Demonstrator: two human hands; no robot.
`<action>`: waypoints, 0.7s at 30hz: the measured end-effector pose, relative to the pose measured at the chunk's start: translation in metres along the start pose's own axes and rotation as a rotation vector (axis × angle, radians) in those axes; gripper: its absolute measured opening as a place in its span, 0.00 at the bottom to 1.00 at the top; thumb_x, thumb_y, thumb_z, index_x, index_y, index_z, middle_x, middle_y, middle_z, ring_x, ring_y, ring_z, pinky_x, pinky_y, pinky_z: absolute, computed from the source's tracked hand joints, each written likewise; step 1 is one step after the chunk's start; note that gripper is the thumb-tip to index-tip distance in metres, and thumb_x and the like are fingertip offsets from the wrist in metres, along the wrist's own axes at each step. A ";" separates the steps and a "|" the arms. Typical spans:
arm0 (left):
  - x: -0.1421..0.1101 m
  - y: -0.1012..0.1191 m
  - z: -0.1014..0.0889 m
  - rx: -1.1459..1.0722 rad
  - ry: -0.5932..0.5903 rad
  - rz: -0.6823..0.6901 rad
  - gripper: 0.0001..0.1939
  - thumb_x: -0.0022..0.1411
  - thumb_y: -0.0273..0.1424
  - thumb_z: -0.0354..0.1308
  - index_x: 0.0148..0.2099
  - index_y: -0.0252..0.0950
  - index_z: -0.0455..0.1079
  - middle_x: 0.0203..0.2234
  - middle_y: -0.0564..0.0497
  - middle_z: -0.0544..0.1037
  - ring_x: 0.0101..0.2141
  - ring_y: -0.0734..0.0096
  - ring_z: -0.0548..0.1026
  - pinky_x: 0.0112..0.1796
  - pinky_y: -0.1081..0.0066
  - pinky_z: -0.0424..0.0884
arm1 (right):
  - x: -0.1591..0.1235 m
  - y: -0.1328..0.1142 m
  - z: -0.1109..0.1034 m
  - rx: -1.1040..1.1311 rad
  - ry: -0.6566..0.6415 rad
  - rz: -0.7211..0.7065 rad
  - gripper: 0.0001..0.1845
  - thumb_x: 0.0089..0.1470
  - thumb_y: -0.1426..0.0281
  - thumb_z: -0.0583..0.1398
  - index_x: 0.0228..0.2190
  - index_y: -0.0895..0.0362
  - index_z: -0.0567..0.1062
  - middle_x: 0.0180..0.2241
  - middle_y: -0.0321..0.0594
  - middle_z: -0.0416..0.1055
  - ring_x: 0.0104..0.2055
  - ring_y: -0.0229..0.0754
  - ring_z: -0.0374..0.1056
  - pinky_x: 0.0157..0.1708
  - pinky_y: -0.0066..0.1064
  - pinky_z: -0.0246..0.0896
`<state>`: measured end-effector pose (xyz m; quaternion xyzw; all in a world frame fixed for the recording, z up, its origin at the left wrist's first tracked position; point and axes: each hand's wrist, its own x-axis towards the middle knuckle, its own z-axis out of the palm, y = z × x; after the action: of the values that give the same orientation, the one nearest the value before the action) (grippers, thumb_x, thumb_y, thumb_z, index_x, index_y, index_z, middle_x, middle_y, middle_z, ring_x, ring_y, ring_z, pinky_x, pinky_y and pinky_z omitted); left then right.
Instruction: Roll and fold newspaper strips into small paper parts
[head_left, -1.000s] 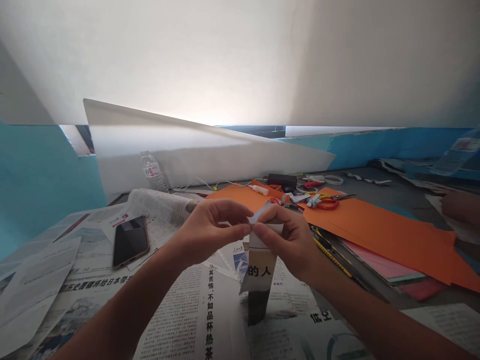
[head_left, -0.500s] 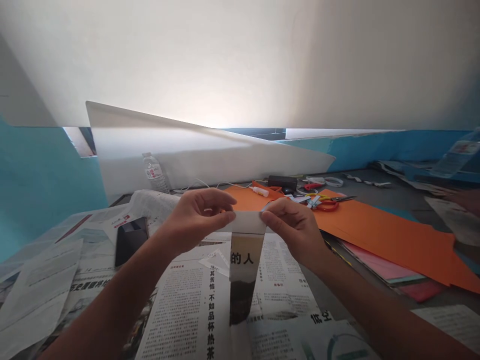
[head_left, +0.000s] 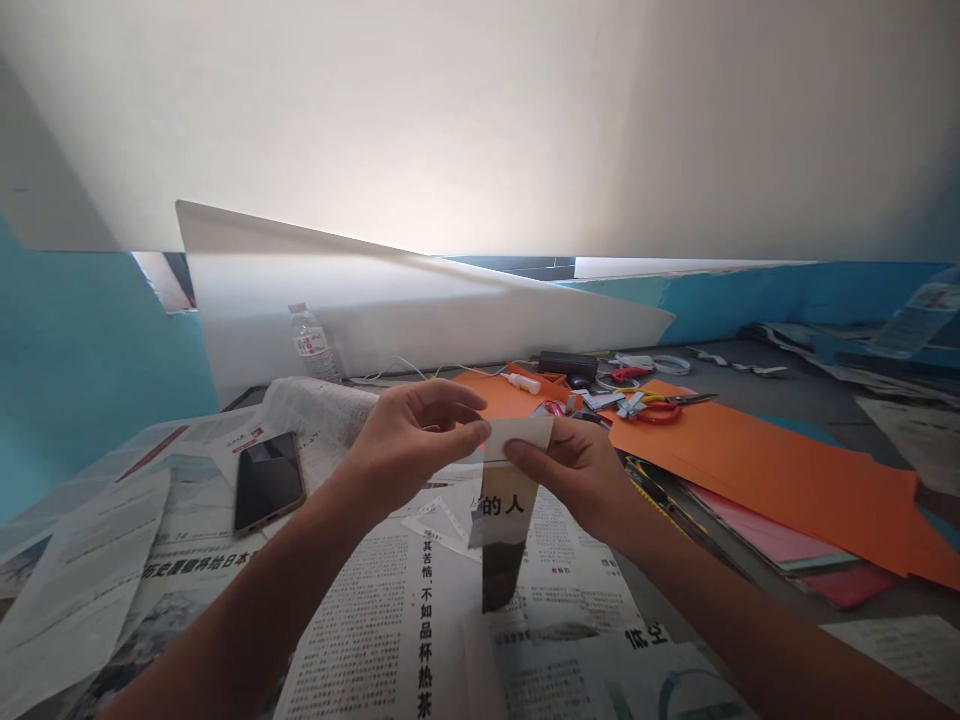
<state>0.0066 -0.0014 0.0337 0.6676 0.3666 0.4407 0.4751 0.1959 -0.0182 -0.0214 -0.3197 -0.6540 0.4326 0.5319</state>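
Note:
A strip of newspaper [head_left: 504, 535] hangs upright in front of me, its top edge pale and its lower part dark with large printed characters. My left hand [head_left: 420, 430] pinches its upper left corner between thumb and fingers. On the other side my right hand [head_left: 577, 465] grips the upper right part, thumb lying across the front and fingers behind. Below the strip, spread newspaper sheets [head_left: 375, 610] cover the table, and a clear set square [head_left: 442, 522] lies on them beside the strip.
A phone [head_left: 270, 482] lies at left, with a water bottle [head_left: 311, 345] behind it. At right are orange paper sheets [head_left: 780, 460], scissors [head_left: 664, 403] and a glue bottle [head_left: 523, 383]. A leaning white board [head_left: 375, 300] stands at the back. Another bottle [head_left: 915, 315] is far right.
The strip has shifted slightly right and its lower end has risen. My right thumb has moved further across its front. A person's hand at the far right has left the view.

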 end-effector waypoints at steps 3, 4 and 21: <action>0.000 0.001 0.002 -0.042 0.001 -0.012 0.09 0.49 0.32 0.70 0.33 0.36 0.75 0.26 0.54 0.76 0.28 0.74 0.73 0.30 0.75 0.69 | 0.000 -0.004 0.001 0.050 0.021 0.009 0.10 0.55 0.61 0.64 0.36 0.53 0.80 0.34 0.38 0.78 0.34 0.39 0.72 0.33 0.30 0.67; 0.000 0.000 0.002 -0.059 -0.011 -0.015 0.09 0.49 0.32 0.70 0.33 0.36 0.75 0.26 0.55 0.76 0.28 0.75 0.73 0.31 0.76 0.70 | 0.000 -0.005 0.001 0.060 0.032 0.010 0.09 0.54 0.61 0.64 0.36 0.53 0.80 0.34 0.37 0.79 0.33 0.39 0.72 0.32 0.29 0.67; 0.005 -0.012 0.001 -0.192 -0.209 -0.098 0.10 0.47 0.30 0.72 0.33 0.35 0.77 0.29 0.51 0.79 0.30 0.72 0.74 0.35 0.70 0.70 | 0.003 0.002 0.000 0.284 0.073 0.063 0.11 0.53 0.60 0.66 0.34 0.54 0.80 0.30 0.37 0.77 0.30 0.39 0.72 0.30 0.30 0.68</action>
<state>0.0083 0.0063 0.0231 0.6424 0.3037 0.3782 0.5933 0.1952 -0.0152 -0.0217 -0.2771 -0.5561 0.5254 0.5813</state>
